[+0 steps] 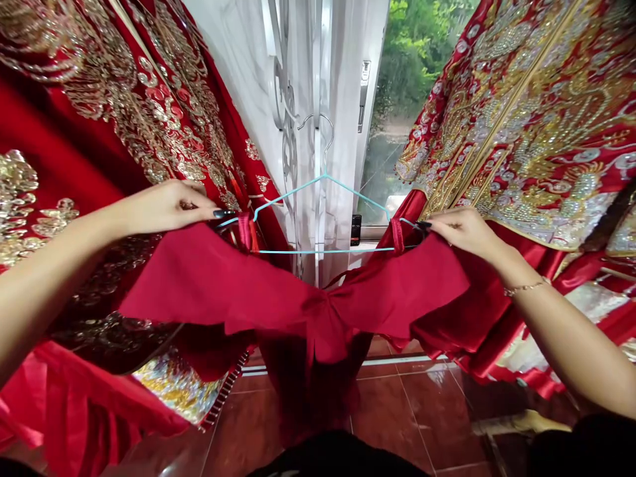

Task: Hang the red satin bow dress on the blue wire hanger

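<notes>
Head view, one item: plain red garment (278, 298), satin-like, slung from a blue wire hanger (322, 251) by ribbon loops (244, 230), between embroidered robes (536, 119). Your left hand (166, 205) pinches the hanger's left end and your right hand (462, 228) its right end, fingers closed on the wire. Handling, by judgement: soft, light, slippery; the wire likely bends. Hold at the loops, not mid-cloth.

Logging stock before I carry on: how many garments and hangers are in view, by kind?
embroidered red garments: 2
plain red garment: 1
light-blue wire hanger: 1
Total: 4
</notes>
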The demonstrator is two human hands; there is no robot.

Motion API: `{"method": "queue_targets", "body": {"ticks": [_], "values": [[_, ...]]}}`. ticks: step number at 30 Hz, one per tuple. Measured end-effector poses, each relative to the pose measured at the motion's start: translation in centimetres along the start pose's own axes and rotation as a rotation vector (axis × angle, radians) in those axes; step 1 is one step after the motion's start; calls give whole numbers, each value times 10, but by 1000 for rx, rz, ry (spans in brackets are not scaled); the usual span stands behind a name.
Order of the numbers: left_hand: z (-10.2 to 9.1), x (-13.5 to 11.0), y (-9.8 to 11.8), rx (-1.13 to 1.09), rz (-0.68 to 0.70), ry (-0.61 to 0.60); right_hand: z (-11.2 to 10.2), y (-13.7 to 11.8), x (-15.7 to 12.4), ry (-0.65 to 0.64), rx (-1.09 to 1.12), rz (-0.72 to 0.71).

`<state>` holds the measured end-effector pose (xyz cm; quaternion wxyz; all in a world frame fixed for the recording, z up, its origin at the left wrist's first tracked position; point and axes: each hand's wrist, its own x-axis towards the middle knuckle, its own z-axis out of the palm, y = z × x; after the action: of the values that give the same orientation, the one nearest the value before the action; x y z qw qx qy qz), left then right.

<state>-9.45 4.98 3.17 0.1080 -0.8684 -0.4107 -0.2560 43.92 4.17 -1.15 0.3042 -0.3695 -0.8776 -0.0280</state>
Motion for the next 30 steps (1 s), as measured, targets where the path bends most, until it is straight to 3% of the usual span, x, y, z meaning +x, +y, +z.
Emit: {"method": "queue_targets", "body": {"ticks": [2,5,11,14,19,26,30], "values": [[-3,15,-9,2,105,-110,-5,0,12,12,-20,-13],[-6,34,-6,32,224,-99,-9,1,27,26,-39,-36],[14,61,58,52,317,-122,-2,-20,66,-169,-114,-207],[30,62,77,28,368,-85,8,-29,78,-192,-242,-245],[43,48,70,33,349,2,8,-23,73,-191,-342,-229],[46,48,62,13,353,-18,-5,-25,87,-392,-260,-344],[51,45,65,24,323,35,5,-39,89,-279,-421,-285]]}}
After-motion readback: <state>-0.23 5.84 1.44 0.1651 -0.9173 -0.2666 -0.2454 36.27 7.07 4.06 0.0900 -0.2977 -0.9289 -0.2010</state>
